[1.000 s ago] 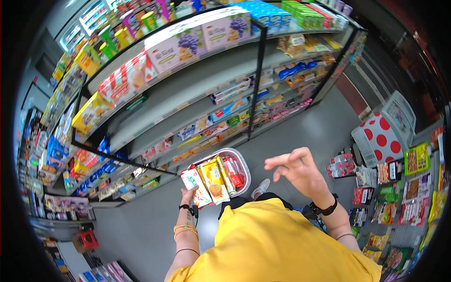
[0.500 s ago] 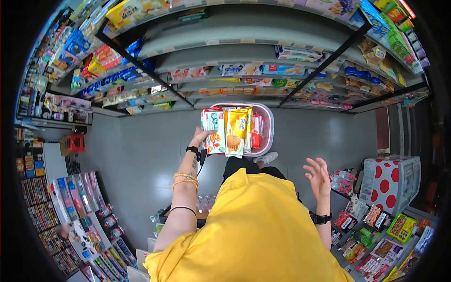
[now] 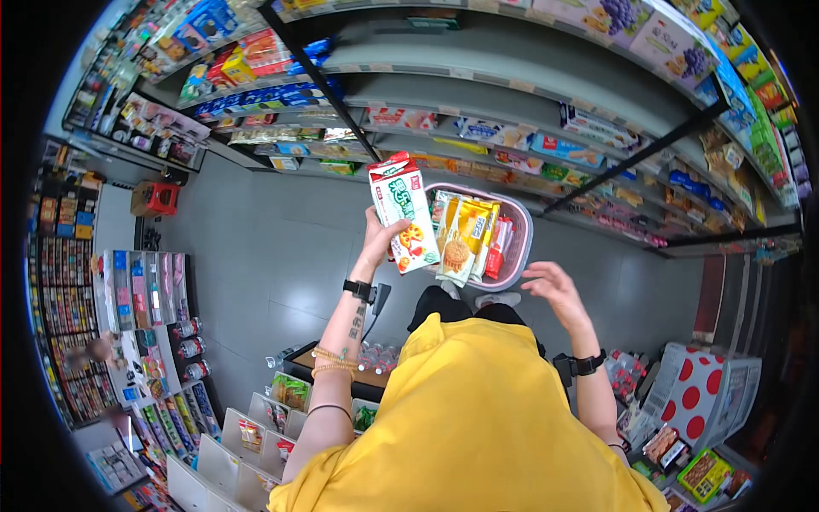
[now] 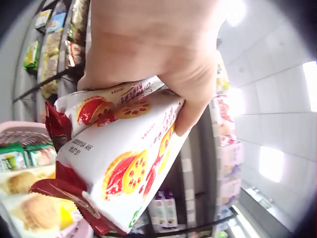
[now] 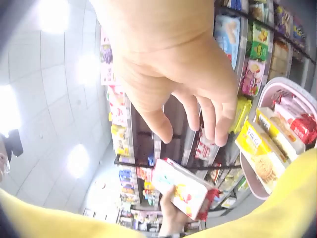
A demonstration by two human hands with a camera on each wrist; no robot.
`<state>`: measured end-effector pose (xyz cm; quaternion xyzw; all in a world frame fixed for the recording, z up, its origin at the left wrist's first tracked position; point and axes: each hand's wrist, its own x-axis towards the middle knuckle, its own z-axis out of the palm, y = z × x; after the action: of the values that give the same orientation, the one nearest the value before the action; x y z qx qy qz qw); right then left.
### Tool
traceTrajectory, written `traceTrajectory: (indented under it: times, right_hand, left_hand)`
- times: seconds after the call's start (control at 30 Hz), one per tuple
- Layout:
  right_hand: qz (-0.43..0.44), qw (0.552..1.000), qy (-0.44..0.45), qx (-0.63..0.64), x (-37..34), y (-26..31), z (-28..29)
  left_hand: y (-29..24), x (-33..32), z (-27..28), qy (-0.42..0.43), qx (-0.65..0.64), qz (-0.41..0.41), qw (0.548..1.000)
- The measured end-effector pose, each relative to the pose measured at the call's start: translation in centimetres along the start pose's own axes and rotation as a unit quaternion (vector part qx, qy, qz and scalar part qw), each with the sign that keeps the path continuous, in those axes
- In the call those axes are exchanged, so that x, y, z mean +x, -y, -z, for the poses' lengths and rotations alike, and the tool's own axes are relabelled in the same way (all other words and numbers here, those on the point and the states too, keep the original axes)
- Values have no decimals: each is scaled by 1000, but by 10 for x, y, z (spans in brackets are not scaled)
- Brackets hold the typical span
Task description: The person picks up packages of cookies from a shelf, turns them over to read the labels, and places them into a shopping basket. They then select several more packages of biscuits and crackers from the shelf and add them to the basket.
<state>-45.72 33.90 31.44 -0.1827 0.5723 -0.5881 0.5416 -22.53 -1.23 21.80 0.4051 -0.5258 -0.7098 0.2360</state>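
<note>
My left hand [image 3: 375, 241] grips white and red biscuit packets [image 3: 403, 213] patterned with fruit tarts, held at the left of the pink basket [image 3: 526, 235] and overlapping its edge in the head view. Two such packets [image 4: 129, 163] show side by side in the left wrist view, thumb on one side and fingers mostly hidden. Inside the basket lie yellow biscuit packets [image 3: 465, 243] and red packets [image 3: 497, 258]. My right hand [image 3: 556, 292] hovers beside the basket's right rim, holding nothing, its fingers relaxed and apart in the right wrist view.
Ahead stands a long shelf unit [image 3: 512, 81] with boxed and bagged snacks on several levels. Behind me on the left are white display bins [image 3: 243, 435]. A red-dotted white box [image 3: 691, 388] and bottles [image 3: 627, 367] stand at the right. Grey floor [image 3: 247, 256] surrounds the basket.
The left hand has raised the white packets from over the basket and shifted them left, tilted. My right hand has come in towards the basket. The head view has turned.
</note>
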Motion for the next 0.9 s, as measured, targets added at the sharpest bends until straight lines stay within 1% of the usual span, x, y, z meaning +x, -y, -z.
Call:
traceTrajectory:
  times: [0.03,0.1,0.13,0.17,0.23,0.27,0.3,0.33,0.37,0.43,0.47,0.57,0.6,0.67,0.7,0.73,0.77,0.83,0.9]
  right_hand:
    - [-14,999,44,-27,14,-4,-6]
    - [-64,989,123,-39,39,-11,-19]
    - [-81,986,144,-34,45,-10,-29]
    - [-79,980,180,-26,50,-3,-39]
    - [-36,965,252,62,59,3,-54]
    - [-18,953,264,145,62,1,-58]
    - [6,940,253,229,65,-6,-59]
    - [32,931,240,273,64,7,-67]
    - [57,919,226,317,62,20,-72]
    - [75,904,202,368,65,20,-58]
    - [85,895,188,396,63,19,-50]
    - [98,885,187,414,45,41,-34]
    - [103,885,165,422,40,45,-29]
    - [100,882,150,435,40,34,2]
    - [97,881,143,441,38,37,5]
    - [116,881,145,436,31,44,6]
    - [118,882,137,435,31,44,11]
    - [118,884,118,438,25,40,21]
    - [123,882,106,442,20,42,25]
  left_hand:
    - [-8,-5,-8,0,-19,-45,999]
    - [-48,-28,-38,5,-64,-94,993]
    - [-61,-36,-54,23,-99,-138,985]
    - [-81,-49,-73,34,-117,-168,978]
    - [-98,-60,-102,59,-94,-220,969]
    - [-107,-70,-119,72,-102,-234,964]
    - [-120,-82,-137,86,-111,-248,959]
    - [-122,-87,-151,106,-118,-262,952]
    - [-124,-97,-165,95,-118,-275,950]
    - [-127,-109,-184,117,-81,-279,950]
    - [-122,-112,-193,109,-78,-280,951]
    - [-132,-124,-199,181,-41,-232,955]
    - [-130,-125,-198,187,-33,-231,954]
    - [-108,-112,-184,226,-36,-221,948]
    - [-113,-114,-183,224,-78,-235,943]
    - [-119,-116,-183,223,-120,-249,935]
    - [-128,-112,-183,227,-121,-277,926]
    - [-142,-111,-185,232,-193,-254,919]
    - [-147,-108,-181,231,-218,-203,926]
